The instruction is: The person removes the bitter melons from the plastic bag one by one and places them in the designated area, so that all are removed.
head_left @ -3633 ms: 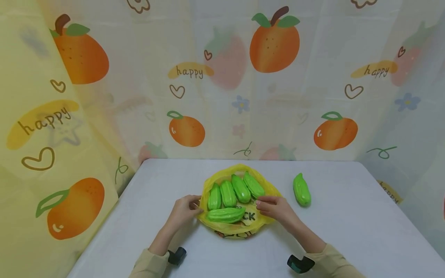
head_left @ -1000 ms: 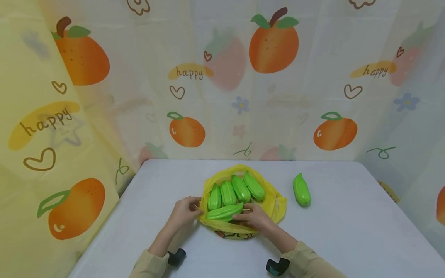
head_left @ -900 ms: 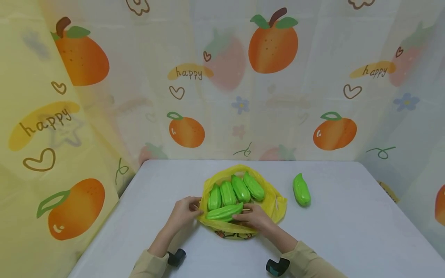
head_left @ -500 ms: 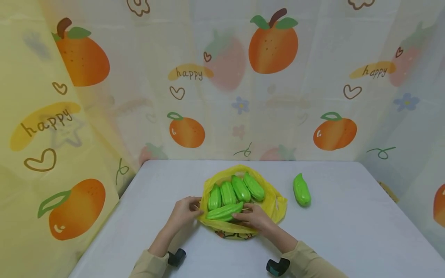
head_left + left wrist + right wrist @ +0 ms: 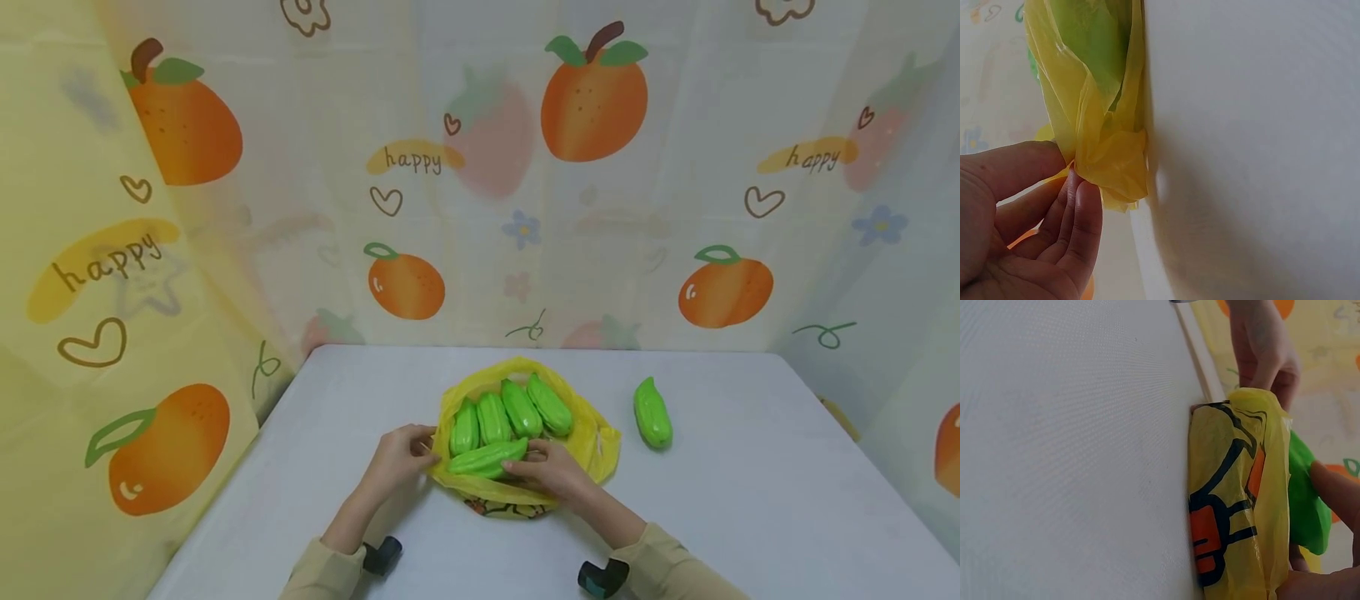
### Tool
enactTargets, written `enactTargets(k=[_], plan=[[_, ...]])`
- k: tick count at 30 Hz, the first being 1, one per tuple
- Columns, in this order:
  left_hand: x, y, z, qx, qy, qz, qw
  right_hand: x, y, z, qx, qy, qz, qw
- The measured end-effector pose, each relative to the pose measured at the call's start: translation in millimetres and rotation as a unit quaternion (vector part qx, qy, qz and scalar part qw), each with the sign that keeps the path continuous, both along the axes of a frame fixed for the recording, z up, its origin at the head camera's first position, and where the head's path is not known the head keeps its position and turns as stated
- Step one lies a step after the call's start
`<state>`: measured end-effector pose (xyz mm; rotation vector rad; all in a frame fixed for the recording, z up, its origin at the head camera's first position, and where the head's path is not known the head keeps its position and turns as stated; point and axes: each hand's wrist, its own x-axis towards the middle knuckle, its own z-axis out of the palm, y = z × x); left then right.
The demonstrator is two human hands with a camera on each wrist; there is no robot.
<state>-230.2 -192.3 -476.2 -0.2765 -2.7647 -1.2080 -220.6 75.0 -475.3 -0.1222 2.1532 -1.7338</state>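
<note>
A yellow plastic bag with a dark printed picture lies at the table's middle, its mouth spread wide. Several glossy green, ridged gourds, which look like bitter melons, lie side by side in its back part. In front of them a bitter melon lies crosswise, its right end raised a little. My right hand holds that end, thumb on the near side in the right wrist view; its other fingers are partly hidden. With thumb and fingertips, my left hand pinches the bag's left edge, gathered into folds in the left wrist view.
A single bitter melon lies on the white table, right of the bag. Behind and at the sides hangs a fruit-printed cloth. A dark wrist camera sits at the left cuff, another wrist camera at the right.
Since the oldest frame, my right hand has moved left from the bag's right rim to the front bitter melon, whose right end has risen slightly. My left hand has stayed at the bag's edge.
</note>
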Motion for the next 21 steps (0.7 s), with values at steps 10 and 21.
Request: enactTargets(k=[10,21], plan=[[-2.6,-0.4,1.1,0.001,0.002,-0.001,1.0000,-3.2,4.6,1.1,-0.043,-0.003,0.002,0.9990],[-1.7,0.6,1.4,0.006,0.000,0.001,1.0000,-5.4,10.2,3.3,-0.067,-0.018,0.001,0.9976]])
